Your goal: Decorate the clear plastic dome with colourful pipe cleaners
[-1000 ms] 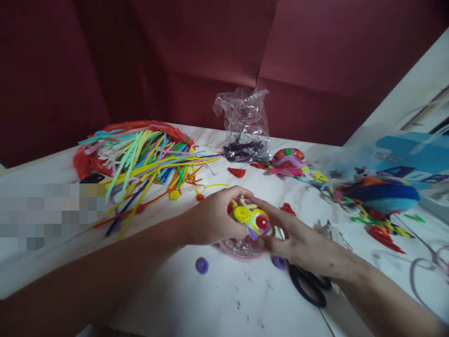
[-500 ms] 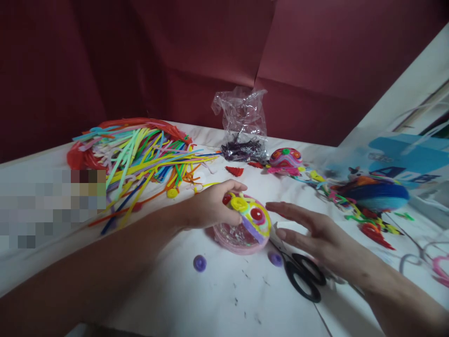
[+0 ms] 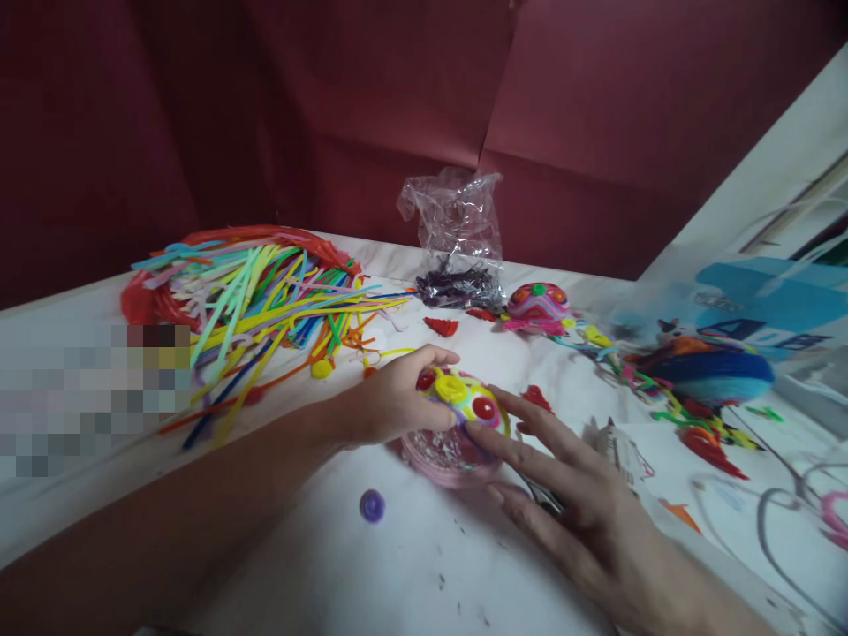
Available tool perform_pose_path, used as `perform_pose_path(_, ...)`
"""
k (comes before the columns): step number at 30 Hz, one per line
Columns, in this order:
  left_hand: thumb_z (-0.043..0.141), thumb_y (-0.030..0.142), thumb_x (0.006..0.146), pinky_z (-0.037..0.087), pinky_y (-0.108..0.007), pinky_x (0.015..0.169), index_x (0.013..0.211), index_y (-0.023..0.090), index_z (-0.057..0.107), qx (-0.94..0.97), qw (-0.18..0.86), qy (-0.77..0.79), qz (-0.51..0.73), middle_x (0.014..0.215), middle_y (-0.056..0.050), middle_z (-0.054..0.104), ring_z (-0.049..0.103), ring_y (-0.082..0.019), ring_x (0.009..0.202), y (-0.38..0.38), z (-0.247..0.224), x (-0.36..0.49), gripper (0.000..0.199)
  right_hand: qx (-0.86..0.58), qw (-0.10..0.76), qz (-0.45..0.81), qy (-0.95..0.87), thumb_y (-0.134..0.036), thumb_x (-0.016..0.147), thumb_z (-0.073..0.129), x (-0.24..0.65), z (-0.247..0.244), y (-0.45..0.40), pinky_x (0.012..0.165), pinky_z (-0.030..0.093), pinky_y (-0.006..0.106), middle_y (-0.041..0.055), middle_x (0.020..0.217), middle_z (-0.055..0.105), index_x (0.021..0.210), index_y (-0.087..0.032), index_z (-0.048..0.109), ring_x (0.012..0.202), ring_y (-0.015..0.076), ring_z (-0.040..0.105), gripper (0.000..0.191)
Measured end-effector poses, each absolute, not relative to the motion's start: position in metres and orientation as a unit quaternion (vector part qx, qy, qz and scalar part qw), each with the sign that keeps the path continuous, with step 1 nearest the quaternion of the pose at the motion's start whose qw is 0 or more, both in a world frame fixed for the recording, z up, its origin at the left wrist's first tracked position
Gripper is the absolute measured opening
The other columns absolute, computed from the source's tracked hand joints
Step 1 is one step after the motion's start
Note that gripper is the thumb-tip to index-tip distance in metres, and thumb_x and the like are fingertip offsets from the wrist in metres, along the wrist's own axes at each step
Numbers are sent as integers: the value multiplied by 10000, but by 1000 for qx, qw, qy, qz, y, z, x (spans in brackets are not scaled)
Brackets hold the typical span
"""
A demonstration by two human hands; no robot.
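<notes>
On the white table stands a round craft piece [image 3: 441, 455] with a pink rim and a clear body, its top covered in coiled pipe cleaners with a yellow coil [image 3: 451, 388] and a red eye-like dome [image 3: 486, 407]. My left hand [image 3: 407, 397] grips it from the left, thumb across the front. Fingers spread, my right hand [image 3: 563, 473] rests against its right side. Scissors [image 3: 547, 502] lie mostly hidden beneath my right hand. A purple coil [image 3: 372, 506] sits in front, to the left.
At the left is a pile of pipe cleaners [image 3: 265, 291] in red wrapping. Behind are a clear plastic bag [image 3: 460, 238] of dark strands and a finished-looking pink piece [image 3: 538, 305]. Red coiled pieces [image 3: 441, 327], a white tube [image 3: 616, 446] and a blue yarn-like bundle [image 3: 712, 375] lie around.
My right hand has moved left and down from beside the craft piece onto its right side, covering most of the scissors and the second purple coil. My left hand keeps its hold.
</notes>
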State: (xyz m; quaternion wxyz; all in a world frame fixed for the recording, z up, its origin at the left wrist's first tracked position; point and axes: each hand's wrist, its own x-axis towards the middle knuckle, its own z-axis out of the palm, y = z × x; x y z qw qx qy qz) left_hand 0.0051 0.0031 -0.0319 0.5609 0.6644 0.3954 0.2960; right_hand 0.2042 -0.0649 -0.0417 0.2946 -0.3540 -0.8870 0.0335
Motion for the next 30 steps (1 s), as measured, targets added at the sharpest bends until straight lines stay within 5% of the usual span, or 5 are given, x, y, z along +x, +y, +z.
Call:
perform_pose_path(5, 651, 148, 599, 384, -402, 931, 1193, 150, 433, 651, 554, 399, 333, 1249, -137, 497, 495, -273, 1123, 7, -38, 7, 633, -349, 260, -61, -898, -228, 960, 353, 205, -42, -69, 744, 518, 411, 147, 1274, 356, 1255, -146, 556, 1076, 295, 433, 367)
perform_pose_path(9, 662, 187, 639, 345, -405, 984, 1145, 147, 459, 615, 567, 411, 362, 1247, -133, 502, 452, -269, 1189, 5, -43, 11, 546, -390, 234, -108, -884, -281, 980, 318, 203, -47, -73, 568, 531, 378, 166, 1152, 385, 1286, -162, 531, 866, 286, 499, 391)
perform_pose_path(22, 680, 125, 608, 402, -349, 894, 1146, 160, 445, 553, 648, 394, 346, 1104, -83, 595, 538, -237, 1064, -6, -39, 22, 588, -418, 238, -164, -861, -368, 936, 489, 196, -53, -77, 509, 521, 249, 118, 954, 483, 1261, -221, 535, 722, 222, 534, 359)
perform_pose_path(30, 659, 145, 639, 415, -356, 865, 1215, 212, 405, 489, 716, 372, 332, 1173, -77, 559, 543, -246, 1059, -4, -41, 25, 634, -423, 184, -98, -882, -234, 859, 467, 201, -45, -80, 563, 520, 433, 149, 1030, 429, 1311, -196, 481, 799, 294, 502, 453)
